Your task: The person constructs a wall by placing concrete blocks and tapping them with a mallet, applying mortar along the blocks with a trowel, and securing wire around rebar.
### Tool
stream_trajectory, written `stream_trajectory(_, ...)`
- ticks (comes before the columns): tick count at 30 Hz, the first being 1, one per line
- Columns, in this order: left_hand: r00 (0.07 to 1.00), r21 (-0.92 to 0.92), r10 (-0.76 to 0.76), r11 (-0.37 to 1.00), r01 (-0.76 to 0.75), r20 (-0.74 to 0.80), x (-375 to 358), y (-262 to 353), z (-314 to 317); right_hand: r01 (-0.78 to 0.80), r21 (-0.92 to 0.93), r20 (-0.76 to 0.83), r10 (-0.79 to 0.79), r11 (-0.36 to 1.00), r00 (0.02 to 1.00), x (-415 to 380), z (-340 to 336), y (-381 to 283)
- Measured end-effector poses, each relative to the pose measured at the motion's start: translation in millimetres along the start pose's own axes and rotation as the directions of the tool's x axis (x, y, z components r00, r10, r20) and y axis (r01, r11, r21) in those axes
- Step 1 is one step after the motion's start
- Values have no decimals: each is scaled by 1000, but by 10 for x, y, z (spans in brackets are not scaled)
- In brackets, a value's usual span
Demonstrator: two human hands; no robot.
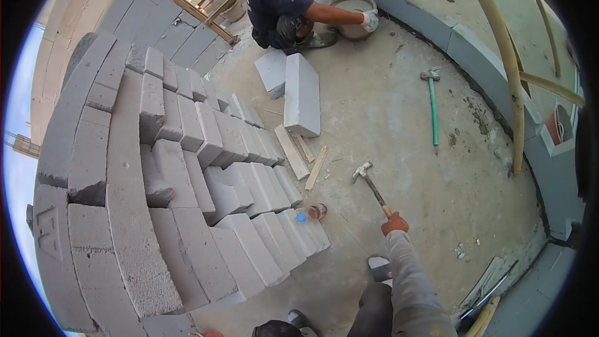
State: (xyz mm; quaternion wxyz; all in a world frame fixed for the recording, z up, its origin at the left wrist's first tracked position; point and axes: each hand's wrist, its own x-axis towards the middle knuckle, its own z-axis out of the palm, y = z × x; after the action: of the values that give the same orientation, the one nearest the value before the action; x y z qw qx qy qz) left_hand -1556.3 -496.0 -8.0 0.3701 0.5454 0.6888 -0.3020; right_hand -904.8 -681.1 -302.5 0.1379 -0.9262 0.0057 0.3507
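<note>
My right hand (395,224), in an orange-red glove, is closed round the wooden handle of a hammer (373,191). The hammer's metal head points away from me, over the concrete floor. Of my left hand (211,334) only what seems to be a small red patch of glove shows at the bottom edge, left of my knees; its fingers are hidden. Left of the hammer stands a large stack of pale blocks (181,181). A plastic bottle (316,211) with a blue cap (301,217) lies by the stack's near right corner.
A crouching co-worker (277,0) with a white glove reaches to a round basin (354,15). A green-handled hammer (433,109) lies on the floor. Loose blocks (302,97) and wood strips (292,151) lie beside the stack. Poles (508,56) and a curved block wall (474,56) stand right.
</note>
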Motion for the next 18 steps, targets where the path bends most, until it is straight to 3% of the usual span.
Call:
stream_trajectory(2,997,46,78,996,-78,16,82,30,-90,38,-137,55,-31,990,998,-354,-745,-64)
stream_trajectory(3,992,62,120,991,-122,25,127,84,-108,36,-143,6,-36,989,999,-562,-1125,-103)
stream_trajectory(5,982,92,187,978,-188,28,155,-50,-275,-37,-356,268,139,934,953,-1113,-1721,-223)
stream_trajectory(9,967,151,250,956,-253,41,21,-835,-690,22,-560,320,192,829,928,-2081,-1723,91)
stream_trajectory(11,973,175,220,958,-228,63,-122,-1708,-785,152,-748,443,316,646,839,-2878,-1580,112)
stream_trajectory(12,999,-212,37,977,-38,-7,-322,-1944,-820,264,-821,461,315,507,829,-2976,-1258,317)
stream_trajectory(13,806,507,589,713,-484,-59,-478,-2215,-976,382,-868,476,308,317,824,-3050,-885,525)
stream_trajectory(14,758,255,588,808,-531,-284,-340,-2597,-899,266,-792,470,270,550,840,-3473,-899,488)
stream_trajectory(15,947,-262,202,927,-267,-251,-787,-2499,-1187,157,-654,464,229,740,856,-3801,-935,425)
stream_trajectory(16,965,-348,148,912,-218,-218,-1016,-2643,-1436,156,-619,476,210,770,854,-4079,-790,396)
stream_trajectory(17,942,-376,193,880,-290,-275,-776,-3110,-1369,593,-629,641,-96,503,761,-3502,-227,1054)
stream_trajectory(18,937,-465,124,842,-274,-328,-709,-3439,-1407,189,-583,536,199,790,821,-4266,-433,500)
